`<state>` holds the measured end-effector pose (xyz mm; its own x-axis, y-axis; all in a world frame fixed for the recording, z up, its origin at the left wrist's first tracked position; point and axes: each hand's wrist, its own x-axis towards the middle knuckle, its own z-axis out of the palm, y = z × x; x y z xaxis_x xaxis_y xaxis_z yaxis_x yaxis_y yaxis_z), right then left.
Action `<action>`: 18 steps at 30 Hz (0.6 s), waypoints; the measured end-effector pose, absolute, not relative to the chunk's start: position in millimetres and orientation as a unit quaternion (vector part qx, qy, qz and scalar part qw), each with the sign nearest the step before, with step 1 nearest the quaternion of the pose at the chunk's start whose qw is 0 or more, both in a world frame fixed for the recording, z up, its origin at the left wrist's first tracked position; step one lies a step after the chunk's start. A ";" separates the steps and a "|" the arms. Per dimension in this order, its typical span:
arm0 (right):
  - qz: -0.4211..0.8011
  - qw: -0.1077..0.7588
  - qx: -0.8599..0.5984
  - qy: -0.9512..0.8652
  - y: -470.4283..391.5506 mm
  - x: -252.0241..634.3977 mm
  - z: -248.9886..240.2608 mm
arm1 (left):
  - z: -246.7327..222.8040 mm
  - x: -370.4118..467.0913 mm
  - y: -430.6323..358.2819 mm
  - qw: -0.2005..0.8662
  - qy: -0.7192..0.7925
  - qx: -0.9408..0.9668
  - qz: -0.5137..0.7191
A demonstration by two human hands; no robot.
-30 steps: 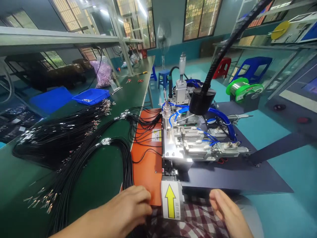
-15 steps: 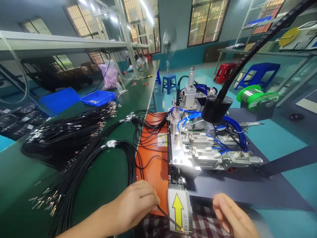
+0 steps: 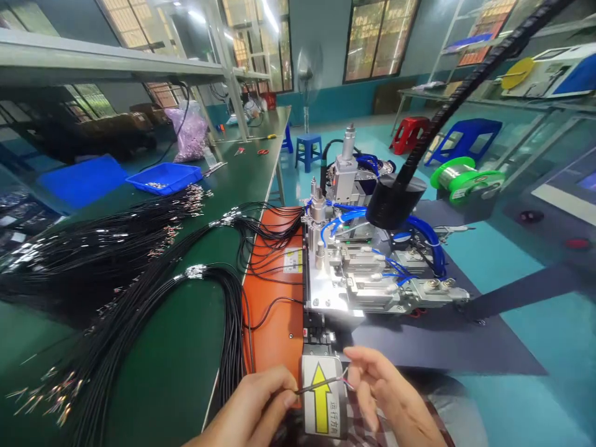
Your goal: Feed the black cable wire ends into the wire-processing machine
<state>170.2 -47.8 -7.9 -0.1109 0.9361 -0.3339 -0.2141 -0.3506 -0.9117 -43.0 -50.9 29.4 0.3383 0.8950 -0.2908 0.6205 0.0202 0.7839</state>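
Between the thumb and fingers of my left hand is a black cable. Its stripped end, with thin coloured wires fanning out, points right. My right hand is beside those wires, fingers apart and curved; whether a fingertip touches them is hard to tell. Below the cable is a white plate with a yellow arrow, at the front of the machine with metal clamps and blue air tubes. A bundle of black cables lies left of my left hand, partly over the orange panel.
More black cables are heaped on the green table, near a blue tray. A black flexible arm with a cylindrical head hangs over the machine. At right stands a green wire spool.
My left hand has swung the cable end up from pointing down to nearly level. My right hand has moved left, next to the wire ends. The view has shifted slightly right.
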 end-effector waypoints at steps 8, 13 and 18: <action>0.639 0.414 -0.502 -0.410 -39.1 156.4 -8.5 | 36.6 -35.7 -44.9 0.500 0.506 0.684 0.160; 0.633 0.403 -0.498 -0.434 -34.9 162.9 -6.9 | 40.2 -4.5 -26.0 0.609 0.464 0.608 0.209; 0.595 0.415 -0.527 -0.443 -26.4 180.7 -8.3 | 26.7 8.3 -17.6 0.656 0.466 0.539 0.250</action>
<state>180.7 -26.4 -8.3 -0.1001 0.9604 -0.2600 -0.0274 -0.2638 -0.9642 8.3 -17.6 26.7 0.4408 0.8301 -0.3415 0.1733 0.2946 0.9398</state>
